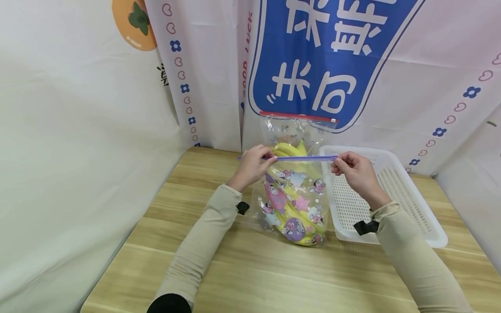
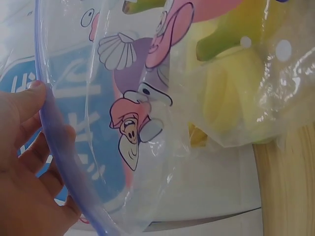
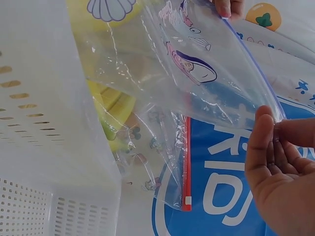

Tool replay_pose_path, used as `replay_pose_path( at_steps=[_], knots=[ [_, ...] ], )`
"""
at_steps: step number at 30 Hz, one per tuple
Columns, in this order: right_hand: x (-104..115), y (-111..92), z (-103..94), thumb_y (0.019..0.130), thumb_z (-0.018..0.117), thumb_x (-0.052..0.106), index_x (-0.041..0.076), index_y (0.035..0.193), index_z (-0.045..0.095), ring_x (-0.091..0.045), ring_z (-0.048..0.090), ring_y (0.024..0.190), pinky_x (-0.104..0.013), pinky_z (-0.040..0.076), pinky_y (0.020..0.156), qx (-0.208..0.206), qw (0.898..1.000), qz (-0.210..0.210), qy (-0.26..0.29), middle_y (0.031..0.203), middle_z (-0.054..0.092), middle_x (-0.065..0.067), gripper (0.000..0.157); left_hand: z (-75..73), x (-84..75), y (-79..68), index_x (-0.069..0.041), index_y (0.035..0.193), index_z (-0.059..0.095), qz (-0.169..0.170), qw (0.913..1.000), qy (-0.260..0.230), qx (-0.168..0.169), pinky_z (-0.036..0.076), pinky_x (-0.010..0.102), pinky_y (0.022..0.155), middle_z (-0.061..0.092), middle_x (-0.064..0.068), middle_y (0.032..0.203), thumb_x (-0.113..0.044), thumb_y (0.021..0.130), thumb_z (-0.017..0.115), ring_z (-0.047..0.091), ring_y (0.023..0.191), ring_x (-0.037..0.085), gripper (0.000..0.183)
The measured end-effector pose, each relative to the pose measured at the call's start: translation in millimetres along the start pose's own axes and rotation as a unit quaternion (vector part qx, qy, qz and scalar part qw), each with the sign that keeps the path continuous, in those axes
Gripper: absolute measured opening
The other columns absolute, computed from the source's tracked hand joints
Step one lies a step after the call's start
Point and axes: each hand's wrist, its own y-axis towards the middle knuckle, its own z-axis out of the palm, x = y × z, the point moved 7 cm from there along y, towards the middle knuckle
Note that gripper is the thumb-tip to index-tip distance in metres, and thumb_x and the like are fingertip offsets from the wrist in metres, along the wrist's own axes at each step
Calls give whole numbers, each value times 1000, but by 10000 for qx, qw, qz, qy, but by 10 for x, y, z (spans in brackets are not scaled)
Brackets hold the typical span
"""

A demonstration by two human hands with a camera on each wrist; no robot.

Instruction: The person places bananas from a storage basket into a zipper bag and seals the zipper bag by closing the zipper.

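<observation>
A clear zip bag (image 1: 313, 204) with cartoon prints and a purple zip strip (image 1: 305, 158) stands on the table with yellow bananas (image 2: 231, 88) inside. My left hand (image 1: 256, 163) pinches the strip between thumb and fingers, left of its middle. At the strip's right end, my right hand (image 1: 354, 171) pinches the bag's top corner. The strip runs straight between both hands. A small white piece (image 3: 225, 18) shows on the strip beside the left fingers. Behind stands a second clear bag (image 3: 162, 147) with a red zip strip (image 1: 297, 116), also with something yellow inside.
A white perforated basket (image 1: 407, 174) stands on the wooden table (image 1: 274, 278) to the right, close beside the bags. A printed cloth (image 1: 219, 65) with a blue sign hangs behind the table, and pale cloth walls stand at both sides.
</observation>
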Motion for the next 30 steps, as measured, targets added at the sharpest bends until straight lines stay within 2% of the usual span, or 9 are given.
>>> replay_pose_path(
  at_steps=[6,11,17,30],
  knots=[
    [-5,-6,-11,89,51,25,-3,89,56,-23,59,70,-23,49,58,-59,10000,34,-57,78,60,-12,28,-49,49,-34,-17,85,62,-27,9999,106,-23,35,34,80,55,-9,83,-32,83,60,50,78,8,15],
    [2,-8,-20,89,52,23,-3,89,55,-20,59,68,-23,50,58,-80,10000,-21,40,77,60,-12,27,-81,73,-51,-17,86,62,-29,10000,43,-73,37,29,76,55,-8,83,-30,83,61,50,77,7,13],
    [3,-24,-37,89,52,22,-4,90,55,-24,59,71,-23,50,58,-85,9998,-20,157,77,60,-12,27,-112,121,-76,-14,85,63,-112,9998,-97,-99,40,25,72,57,-5,84,-27,83,61,51,76,8,14],
    [4,-31,-58,89,52,21,-4,90,55,-13,58,65,-23,49,58,-107,9997,-68,224,77,60,-12,26,-176,250,-113,-16,85,61,-347,9993,-127,-51,40,27,74,54,-8,83,-27,84,59,50,75,7,11]
  ],
)
